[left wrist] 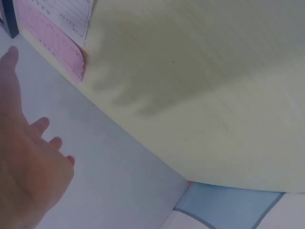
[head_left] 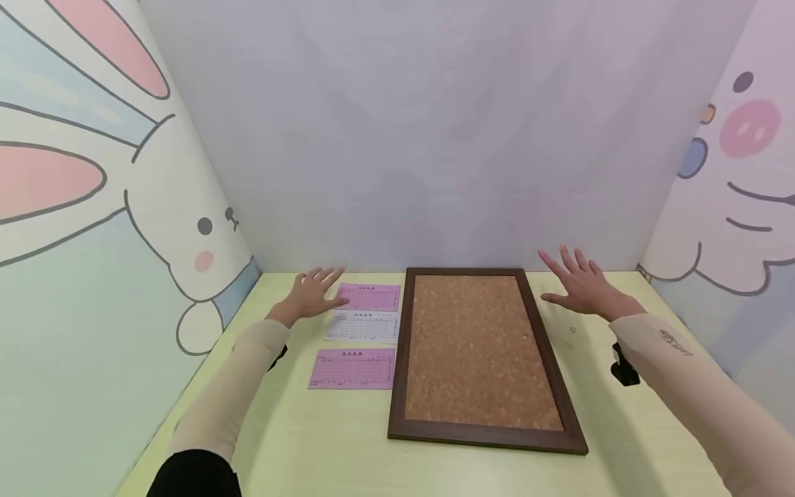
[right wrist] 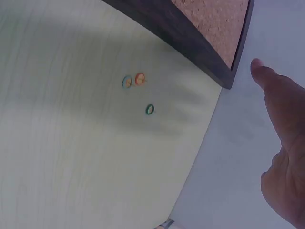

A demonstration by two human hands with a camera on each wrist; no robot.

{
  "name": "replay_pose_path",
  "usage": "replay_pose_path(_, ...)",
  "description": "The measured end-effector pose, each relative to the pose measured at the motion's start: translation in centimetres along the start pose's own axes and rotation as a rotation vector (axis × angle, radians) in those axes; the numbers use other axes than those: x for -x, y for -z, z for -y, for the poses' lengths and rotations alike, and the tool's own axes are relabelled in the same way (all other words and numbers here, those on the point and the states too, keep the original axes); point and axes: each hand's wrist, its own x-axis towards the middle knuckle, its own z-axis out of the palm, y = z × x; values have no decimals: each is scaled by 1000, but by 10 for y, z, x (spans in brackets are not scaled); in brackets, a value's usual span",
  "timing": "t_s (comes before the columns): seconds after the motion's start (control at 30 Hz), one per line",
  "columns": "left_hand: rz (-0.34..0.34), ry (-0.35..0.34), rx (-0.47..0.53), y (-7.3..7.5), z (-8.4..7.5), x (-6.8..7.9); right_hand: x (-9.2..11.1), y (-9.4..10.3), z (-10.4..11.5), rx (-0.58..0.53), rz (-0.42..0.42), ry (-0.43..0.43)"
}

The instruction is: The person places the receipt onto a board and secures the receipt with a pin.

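Observation:
A cork board (head_left: 481, 352) in a dark brown wooden frame lies flat on the table. Left of it are three printed slips in a column: a pink slip (head_left: 375, 297), a white slip (head_left: 362, 327) and another pink slip (head_left: 352, 369). My left hand (head_left: 308, 295) is held above the table beside the upper pink slip, fingers spread and holding nothing. On the far side of the board, my right hand (head_left: 584, 284) is raised with spread fingers, also holding nothing. Below it lie three small round pieces, rimmed blue (right wrist: 127, 81), orange (right wrist: 139, 78) and green (right wrist: 149, 109), resembling thumbtacks.
The pale yellow table (head_left: 323, 442) meets a plain light wall (head_left: 397, 172) at the back. Side walls carry cartoon animals, a rabbit (head_left: 180, 228) on the left and a pink-nosed figure (head_left: 748, 131) on the right.

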Motion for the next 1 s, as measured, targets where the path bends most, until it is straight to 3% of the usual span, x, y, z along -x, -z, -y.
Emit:
replay_pose_path(0.17,45,6,294,-2,-3,-5,-3,-5,3,-140,-59,70)
replay_pose_path(0.33,102,29,541,-2,-2,-9,-8,-11,10,-387,-9,79)
replay_pose_path(0.43,164,83,568,-5,0,-10,-11,-19,16,-476,22,74)
replay_pose_path(0.57,208,130,561,-12,3,-13,-15,-29,23,-511,70,50)
replay_pose_path(0.73,233,189,561,-20,6,-19,-21,-40,33,-554,136,87)
replay_pose_path(0.83,240,224,554,-23,8,-22,-24,-45,39,-630,219,123)
replay_pose_path(1.0,243,280,567,-26,10,-27,-28,-53,42,-655,295,112)
